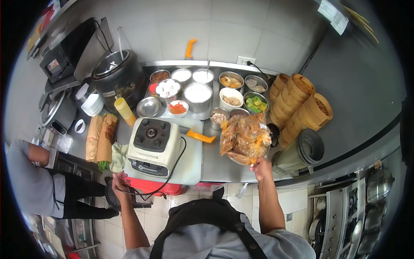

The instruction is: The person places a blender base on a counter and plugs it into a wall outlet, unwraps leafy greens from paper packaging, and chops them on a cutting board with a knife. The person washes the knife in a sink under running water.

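My right hand point(261, 167) grips the lower edge of a clear plastic bag point(245, 139) of orange-brown food, which lies over a round bowl on the steel counter. At the counter's front edge, my left hand point(120, 181) is closed by the blender base's front left corner, with a dark cord beside it; what its fingers hold is too small to make out. The white blender base point(154, 147), without a jar, stands on a pale cutting board point(194, 162). An orange-handled knife point(201, 136) lies behind it, its blade partly hidden.
Metal bowls of ingredients point(198, 93) fill the counter's back. Bamboo steamers point(315, 113) and a blender jar point(297, 151) stand right. Paper-wrapped bundles point(100, 138), a yellow bottle point(125, 111) and a large black pot point(118, 77) are left. Another person point(41, 185) stands at far left.
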The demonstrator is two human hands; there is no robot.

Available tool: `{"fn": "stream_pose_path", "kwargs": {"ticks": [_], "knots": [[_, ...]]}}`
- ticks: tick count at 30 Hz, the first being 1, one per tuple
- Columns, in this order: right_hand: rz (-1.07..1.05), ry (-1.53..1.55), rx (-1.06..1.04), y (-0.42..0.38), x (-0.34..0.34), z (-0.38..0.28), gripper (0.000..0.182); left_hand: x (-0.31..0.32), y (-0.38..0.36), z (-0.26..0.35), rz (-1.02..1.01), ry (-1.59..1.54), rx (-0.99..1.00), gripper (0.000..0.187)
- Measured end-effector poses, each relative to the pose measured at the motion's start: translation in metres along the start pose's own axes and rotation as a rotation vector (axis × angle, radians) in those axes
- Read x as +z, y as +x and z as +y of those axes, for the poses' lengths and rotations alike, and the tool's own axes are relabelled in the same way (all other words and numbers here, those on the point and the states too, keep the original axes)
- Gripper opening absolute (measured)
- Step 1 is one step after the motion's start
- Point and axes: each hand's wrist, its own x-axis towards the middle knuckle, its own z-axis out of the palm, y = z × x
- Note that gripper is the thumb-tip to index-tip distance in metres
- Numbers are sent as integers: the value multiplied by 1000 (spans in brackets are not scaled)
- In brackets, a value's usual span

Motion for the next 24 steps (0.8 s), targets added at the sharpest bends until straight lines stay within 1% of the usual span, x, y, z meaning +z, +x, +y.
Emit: {"fn": "stream_pose_path", "kwargs": {"ticks": [3, 5, 7, 8, 9, 11, 12, 14, 15, 17, 22, 24], "knots": [[-38, 10, -55, 40, 15, -30, 10, -6, -13, -1, 38, -138, 21, 52], [-70, -6, -79, 69, 26, -49, 11, -7, -24, 3, 82, -105, 27, 51], [-50, -3, -131, 94, 42, -69, 13, -10, -32, 2, 118, -168, 4, 50], [-54, -16, -134, 110, 46, -76, 15, -11, -39, 2, 173, -98, 9, 49], [-69, -20, -137, 124, 51, -80, 15, -16, -40, -5, 178, -114, 19, 50], [8, 18, -165, 151, 59, -86, 17, -20, -48, -9, 249, -56, 33, 51], [2, 29, -151, 171, 57, -86, 22, -19, -51, -9, 259, -59, 37, 51], [19, 13, -139, 195, 59, -89, 22, -17, -57, -7, 341, -4, 19, 52], [44, 0, -130, 207, 59, -90, 22, -17, -58, -8, 348, -4, 21, 52], [24, 22, -119, 228, 58, -91, 21, -18, -61, -11, 340, -21, 29, 54], [16, 30, -104, 245, 59, -96, 20, -2, -68, -5, 381, -22, 20, 53], [-15, -52, -106, 250, 56, -98, 19, -1, -62, -14, 355, -38, 24, 52]]}}
